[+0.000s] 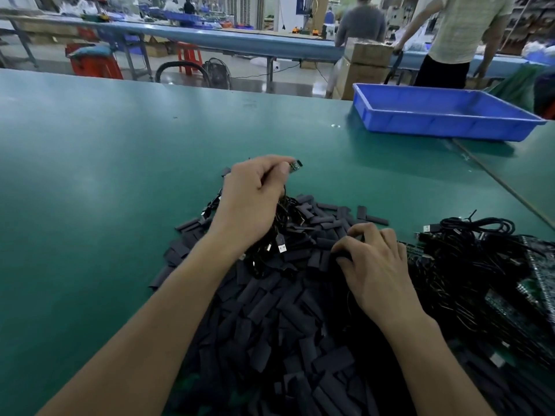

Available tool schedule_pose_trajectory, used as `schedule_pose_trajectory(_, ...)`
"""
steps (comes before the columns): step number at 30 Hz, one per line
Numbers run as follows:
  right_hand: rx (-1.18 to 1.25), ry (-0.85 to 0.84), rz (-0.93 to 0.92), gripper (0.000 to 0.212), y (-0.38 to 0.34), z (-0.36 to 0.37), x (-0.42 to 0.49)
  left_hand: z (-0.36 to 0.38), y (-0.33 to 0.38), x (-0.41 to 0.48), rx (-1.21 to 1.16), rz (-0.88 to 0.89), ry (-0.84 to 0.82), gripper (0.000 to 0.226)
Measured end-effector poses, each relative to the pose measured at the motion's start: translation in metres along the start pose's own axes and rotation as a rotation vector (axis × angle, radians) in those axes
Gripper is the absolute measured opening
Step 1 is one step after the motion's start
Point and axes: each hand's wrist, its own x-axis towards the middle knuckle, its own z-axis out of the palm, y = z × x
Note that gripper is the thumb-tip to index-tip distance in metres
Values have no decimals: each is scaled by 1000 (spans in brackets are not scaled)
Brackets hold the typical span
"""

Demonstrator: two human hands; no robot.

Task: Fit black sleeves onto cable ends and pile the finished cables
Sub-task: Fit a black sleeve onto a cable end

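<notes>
Left hand (255, 202) pinches cable end (295, 166) above sleeves (270, 310); right hand (375, 265) (grip unclear) touches them.

1. One wide-angle view is taken from the head, just above and behind the sleeve pile (270, 325), faced forward and down.
2. The pile is seen close; the surface (105, 175) is stretched beyond it.

Factory assembly floor: green bench (105, 163) with sleeve heap (270, 325) at 6 o'clock, blue tray (435, 127) at 2 o'clock; long line (240, 43), cartons (368, 64) and workers (456, 31) from 11 to 1 o'clock.
</notes>
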Motion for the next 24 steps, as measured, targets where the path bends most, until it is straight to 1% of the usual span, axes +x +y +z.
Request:
schedule_pose_trajectory(1, 20, 28, -9, 13, -1, 0, 0, -1, 0, 2, 38, -41, -54, 31)
schedule_pose_trajectory(2, 47, 64, -26, 10, -1, 0, -1, -1, -1, 1, 94, -69, -107, 28)
schedule_pose_trajectory(4, 122, 136, -63, 8, -2, 0, 0, 2, -6, -3, 166, -104, -185, 13)
schedule_pose_trajectory(5, 172, 163, -86, 9, -3, 0, 0, 4, -8, -6, 172, -119, -229, 11)
schedule_pose_trajectory(7, 325, 180, -113, 10, -4, 1, 2, 11, -15, -15, 182, -140, -340, 11)
schedule_pose_trajectory(9, 443, 184, -121, 16, -4, 3, 2, 19, -24, -23, 233, -137, -393, 9)
schedule_pose_trajectory(11, 476, 209, -121, 20, -4, 6, 3, 25, -31, -28, 220, -122, -374, 6)
schedule_pose_trajectory(13, 544, 210, -56, 22, -2, 7, 4, 29, -35, -31, 150, -118, -344, 7)
schedule_pose_trajectory(15, 610, 226, 6, 18, -1, 7, 4, 32, -39, -34, 115, -112, -341, 10)
schedule_pose_trajectory(17, 632, 268, 22, 15, 0, 6, 4, 36, -42, -37, 109, -100, -350, 10)
schedule_pose_trajectory(20, 655, 277, 50, 15, 2, 4, 4, 41, -47, -42, 119, -88, -342, 15)
schedule_pose_trajectory(24, 673, 265, 73, 25, 6, 3, 2, 41, -49, -44, 67, -86, -278, 15)
